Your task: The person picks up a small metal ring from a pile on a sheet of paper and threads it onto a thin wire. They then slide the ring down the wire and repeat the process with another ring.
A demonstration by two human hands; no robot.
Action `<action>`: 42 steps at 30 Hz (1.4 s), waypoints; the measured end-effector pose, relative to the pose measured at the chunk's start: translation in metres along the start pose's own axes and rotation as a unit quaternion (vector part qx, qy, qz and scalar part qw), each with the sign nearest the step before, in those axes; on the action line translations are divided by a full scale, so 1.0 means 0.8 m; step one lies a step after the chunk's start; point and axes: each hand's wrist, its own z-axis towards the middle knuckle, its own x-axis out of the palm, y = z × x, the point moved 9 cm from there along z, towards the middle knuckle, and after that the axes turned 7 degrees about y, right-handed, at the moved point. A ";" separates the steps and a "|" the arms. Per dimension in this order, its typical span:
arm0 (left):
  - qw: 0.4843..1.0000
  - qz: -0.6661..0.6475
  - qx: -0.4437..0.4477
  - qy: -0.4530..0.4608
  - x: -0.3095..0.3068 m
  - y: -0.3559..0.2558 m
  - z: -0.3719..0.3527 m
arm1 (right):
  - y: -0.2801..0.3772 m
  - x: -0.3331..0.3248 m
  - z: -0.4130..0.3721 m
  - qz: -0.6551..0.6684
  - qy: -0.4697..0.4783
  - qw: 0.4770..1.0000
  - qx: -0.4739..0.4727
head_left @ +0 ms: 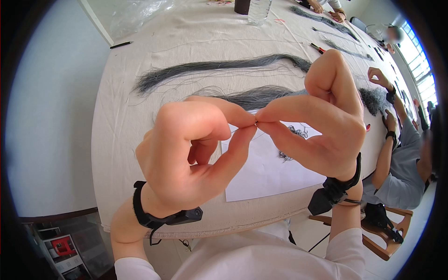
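Note:
My left hand (186, 154) and my right hand (317, 126) are raised close to the camera, fingertips meeting at the middle. Thumb and forefinger of each hand pinch a very thin strand of hair (255, 123), barely visible between them. Below the hands lies a white sheet of paper (266, 172) with small curled tufts of dark hair (294, 133) on it. Both wrists wear black straps with small devices.
Two long grey hair bundles (210, 67) (256, 95) lie across the cloth-covered table (121, 126). A plastic bottle (259, 10) and a dark cup (241, 5) stand at the far end. A person in a grey shirt (401, 163) works at the right; more hair bundles lie beyond.

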 end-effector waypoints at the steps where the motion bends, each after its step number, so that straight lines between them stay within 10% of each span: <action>1: 1.000 0.006 -0.006 0.001 -0.001 0.000 0.000 | 0.000 0.000 0.000 -0.002 0.000 1.000 0.005; 26: 0.986 -0.159 -0.046 0.017 0.001 0.014 0.004 | -0.019 0.000 0.000 0.076 0.022 0.996 0.031; 34: 0.854 -0.450 -0.255 -0.048 0.013 0.053 -0.007 | -0.013 0.010 -0.004 0.086 -0.013 0.996 0.001; 42: 0.830 -0.478 -0.279 -0.068 0.018 0.062 -0.014 | 0.015 0.018 -0.008 0.058 -0.003 0.992 -0.108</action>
